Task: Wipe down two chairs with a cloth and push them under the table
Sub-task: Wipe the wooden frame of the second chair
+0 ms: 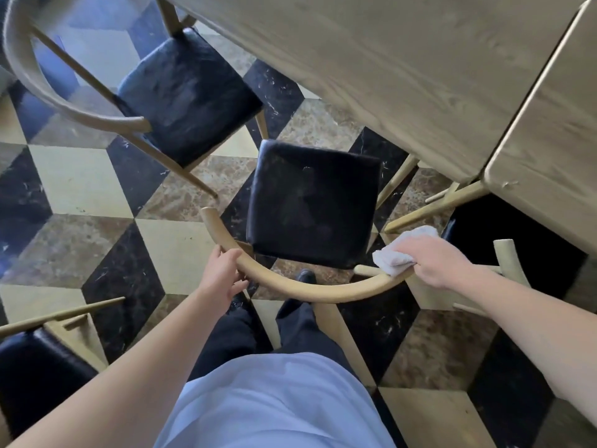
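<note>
A wooden chair with a black seat (311, 205) stands right in front of me, its curved backrest rail (310, 291) nearest my body. My left hand (223, 273) grips the left part of that rail. My right hand (439, 260) presses a white cloth (399, 253) onto the rail's right end. A second chair with a black seat (187, 95) and a curved back (38, 82) stands at the upper left, beside the wooden table (387, 69).
Another table (555, 156) adjoins at the right, with a chair (507, 257) tucked beneath it. A further black-seated chair (35, 376) sits at the lower left. The floor is patterned in black, cream and brown tiles. My legs and shoes stand behind the rail.
</note>
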`<state>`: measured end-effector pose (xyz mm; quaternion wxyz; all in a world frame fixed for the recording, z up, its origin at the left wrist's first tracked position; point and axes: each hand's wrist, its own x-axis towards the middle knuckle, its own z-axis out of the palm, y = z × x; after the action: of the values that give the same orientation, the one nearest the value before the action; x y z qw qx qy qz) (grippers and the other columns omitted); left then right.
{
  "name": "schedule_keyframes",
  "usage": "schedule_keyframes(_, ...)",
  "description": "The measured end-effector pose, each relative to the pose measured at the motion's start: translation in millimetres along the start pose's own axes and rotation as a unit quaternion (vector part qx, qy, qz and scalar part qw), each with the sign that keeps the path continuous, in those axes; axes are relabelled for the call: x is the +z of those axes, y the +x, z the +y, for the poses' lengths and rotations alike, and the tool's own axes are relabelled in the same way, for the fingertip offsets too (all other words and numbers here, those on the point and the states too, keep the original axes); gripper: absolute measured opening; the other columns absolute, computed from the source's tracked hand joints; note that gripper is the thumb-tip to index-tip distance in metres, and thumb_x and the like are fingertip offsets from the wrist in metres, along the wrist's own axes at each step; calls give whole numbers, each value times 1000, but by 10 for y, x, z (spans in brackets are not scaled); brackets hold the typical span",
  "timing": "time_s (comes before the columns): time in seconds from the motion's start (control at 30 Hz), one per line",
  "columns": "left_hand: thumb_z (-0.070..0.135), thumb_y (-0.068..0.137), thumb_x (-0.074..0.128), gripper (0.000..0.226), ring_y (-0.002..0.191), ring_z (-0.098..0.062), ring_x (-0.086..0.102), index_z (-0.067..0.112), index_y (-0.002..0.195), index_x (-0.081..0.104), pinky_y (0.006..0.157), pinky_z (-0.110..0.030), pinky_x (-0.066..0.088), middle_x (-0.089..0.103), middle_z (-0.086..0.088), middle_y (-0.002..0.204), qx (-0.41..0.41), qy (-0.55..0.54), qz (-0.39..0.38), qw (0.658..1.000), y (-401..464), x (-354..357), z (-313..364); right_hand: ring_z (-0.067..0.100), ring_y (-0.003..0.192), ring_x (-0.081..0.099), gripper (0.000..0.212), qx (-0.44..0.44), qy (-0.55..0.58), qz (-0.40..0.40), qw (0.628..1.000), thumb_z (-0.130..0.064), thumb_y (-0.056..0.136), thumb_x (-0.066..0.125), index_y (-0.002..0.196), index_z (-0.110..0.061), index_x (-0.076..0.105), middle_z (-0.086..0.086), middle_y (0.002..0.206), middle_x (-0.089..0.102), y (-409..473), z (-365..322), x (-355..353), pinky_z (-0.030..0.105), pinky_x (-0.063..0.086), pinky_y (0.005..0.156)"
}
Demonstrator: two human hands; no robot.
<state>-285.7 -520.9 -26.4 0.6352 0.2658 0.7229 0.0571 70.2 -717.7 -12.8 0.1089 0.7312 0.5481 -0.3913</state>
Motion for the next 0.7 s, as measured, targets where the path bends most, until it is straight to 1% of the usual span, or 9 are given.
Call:
schedule_keyframes(0.07, 24, 99, 50, 54, 111, -33, 64, 27, 151, 35, 84, -42, 59, 53, -11, 138, -1, -5, -6, 1000, -7, -7, 4, 21, 123, 51, 49, 72, 0, 53, 996, 5, 80, 46, 111, -29, 61, -5, 122, 58, -8, -33, 91, 42, 45, 100)
schedule_keyframes(0.13, 26, 99, 51, 52, 108, -31, 65, 27, 148, 36, 83, -42, 59, 54, -9, 135, 6, -7, -6, 1000, -33, -17, 1, 23, 118, 54, 39, 102, -7, 101, 990, 2, 79, 45, 105, -21, 61, -3, 116, 61, -52, -184, 236, 42, 44, 98)
schedule_keyframes(0.23, 33, 98, 54, 65, 106, -32, 66, 35, 154, 21, 79, -41, 60, 52, -9, 138, 16, -6, -7, 1000, -35, -125, -9, 24, 104, 58, 37, 99, 9, 112, 989, 4, 76, 42, 94, -20, 63, -1, 102, 63, -116, -652, 432, 40, 48, 90)
schedule_keyframes(0.3, 39, 98, 55, 75, 103, -32, 68, 41, 157, 8, 81, -45, 61, 52, -14, 138, 11, -14, -24, 1000, -23, -240, -23, 23, 104, 55, 43, 59, 46, 117, 990, 3, 75, 43, 101, -23, 66, -2, 104, 63, -123, -1093, 601, 39, 46, 92)
schedule_keyframes(0.37, 45, 98, 54, 75, 97, -32, 72, 42, 157, 7, 78, -45, 62, 56, -16, 135, 2, -34, -42, 999, -3, -347, -32, 21, 107, 55, 41, 28, 109, 117, 987, -5, 83, 45, 110, -27, 65, -7, 108, 65, -46, -1630, 737, 36, 42, 94)
schedule_keyframes(0.5, 61, 95, 49, 70, 90, -29, 75, 31, 154, 29, 79, -43, 61, 66, -12, 120, -33, -80, -79, 993, 7, -495, -10, 15, 110, 56, 30, 48, 169, 127, 976, -19, 96, 47, 121, -31, 58, -10, 114, 63, 470, -2580, 813, 37, 42, 100)
schedule_keyframes(0.57, 66, 93, 45, 65, 85, -24, 76, 25, 144, 47, 72, -40, 61, 75, -8, 106, -39, -94, -107, 989, -41, -522, -12, 15, 106, 58, 23, 67, 228, 139, 961, -19, 95, 45, 111, -29, 59, -9, 109, 64, 745, -2980, 737, 40, 45, 99)
schedule_keyframes(0.63, 68, 94, 41, 61, 82, -22, 76, 24, 131, 61, 62, -34, 59, 79, -7, 98, -38, -122, -140, 982, -79, -558, -11, 12, 97, 60, 16, 66, 286, 188, 937, -24, 94, 43, 98, -32, 57, -13, 97, 64, 1009, -3354, 584, 39, 48, 93)
schedule_keyframes(0.7, 70, 95, 37, 59, 87, -24, 76, 26, 120, 68, 62, -34, 59, 78, -9, 102, -46, -148, -152, 976, -106, -588, -9, 11, 100, 60, 15, 73, 324, 211, 919, -30, 95, 44, 103, -33, 56, -12, 101, 65, 1271, -3604, 434, 39, 47, 94)
